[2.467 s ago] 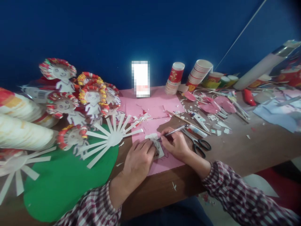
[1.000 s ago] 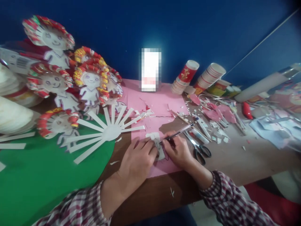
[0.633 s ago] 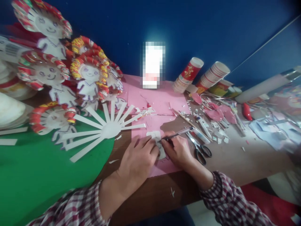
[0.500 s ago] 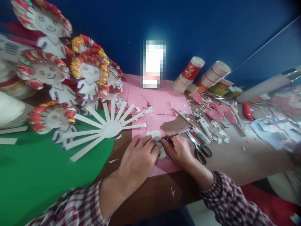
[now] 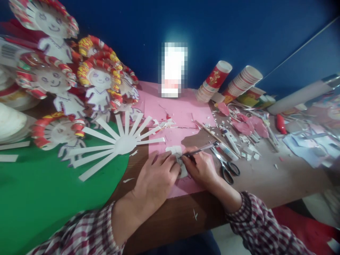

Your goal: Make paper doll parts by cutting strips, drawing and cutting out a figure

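Note:
A small white paper piece (image 5: 182, 170) lies on pink paper (image 5: 174, 192) in front of me. My left hand (image 5: 159, 173) rests over its left side, fingers bent together and pressing it down. My right hand (image 5: 200, 166) is closed around a dark pen (image 5: 198, 150), whose tip is at the white paper beside my left fingertips. Faint lines show on the paper, too small to make out. Black-handled scissors (image 5: 225, 166) lie just right of my right hand. A white paper cutout with fanned strips (image 5: 125, 145) lies to the left.
Paper figures (image 5: 99, 83) with red and yellow rings stand at the left above a green sheet (image 5: 66, 198). Stacked paper cups (image 5: 243, 85) lean at the back right. Glue tubes (image 5: 230, 140) and paper scraps lie right.
The view has shifted slightly. Both hands stay in nearly the same place, and the pen remains in my right hand.

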`<state>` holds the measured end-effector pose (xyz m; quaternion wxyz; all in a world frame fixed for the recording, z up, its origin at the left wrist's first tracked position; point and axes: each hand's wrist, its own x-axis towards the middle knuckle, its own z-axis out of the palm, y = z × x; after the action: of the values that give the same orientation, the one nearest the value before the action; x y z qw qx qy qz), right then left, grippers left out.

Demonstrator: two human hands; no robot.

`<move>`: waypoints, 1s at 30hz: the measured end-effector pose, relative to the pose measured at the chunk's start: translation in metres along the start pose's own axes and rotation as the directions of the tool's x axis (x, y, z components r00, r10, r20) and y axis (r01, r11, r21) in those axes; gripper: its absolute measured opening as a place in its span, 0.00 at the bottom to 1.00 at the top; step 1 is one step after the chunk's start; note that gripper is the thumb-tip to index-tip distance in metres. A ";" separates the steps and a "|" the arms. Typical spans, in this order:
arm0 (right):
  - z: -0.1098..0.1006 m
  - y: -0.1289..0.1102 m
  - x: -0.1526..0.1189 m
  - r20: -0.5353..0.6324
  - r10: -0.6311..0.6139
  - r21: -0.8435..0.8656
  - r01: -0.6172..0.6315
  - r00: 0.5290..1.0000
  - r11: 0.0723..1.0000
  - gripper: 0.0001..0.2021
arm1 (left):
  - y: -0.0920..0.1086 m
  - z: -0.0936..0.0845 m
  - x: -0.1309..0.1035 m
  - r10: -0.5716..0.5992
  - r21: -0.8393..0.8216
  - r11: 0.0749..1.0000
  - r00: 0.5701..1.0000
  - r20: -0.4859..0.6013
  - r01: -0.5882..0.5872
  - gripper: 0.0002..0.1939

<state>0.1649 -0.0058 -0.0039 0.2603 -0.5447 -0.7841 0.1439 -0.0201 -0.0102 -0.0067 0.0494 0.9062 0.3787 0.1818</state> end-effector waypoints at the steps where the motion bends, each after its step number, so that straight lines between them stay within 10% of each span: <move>1: 0.000 0.000 0.000 -0.003 -0.006 -0.004 0.006 1.000 1.000 0.03 | 0.000 0.000 0.000 0.001 0.001 1.000 1.000 -0.004 -0.001 0.12; 30: 0.000 0.002 0.000 0.021 0.000 0.042 -0.001 1.000 0.999 0.03 | -0.001 0.001 0.000 0.000 0.011 1.000 1.000 0.021 0.000 0.13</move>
<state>0.1663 -0.0049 -0.0046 0.2635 -0.5379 -0.7834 0.1659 -0.0199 -0.0096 -0.0080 0.0483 0.9083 0.3792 0.1701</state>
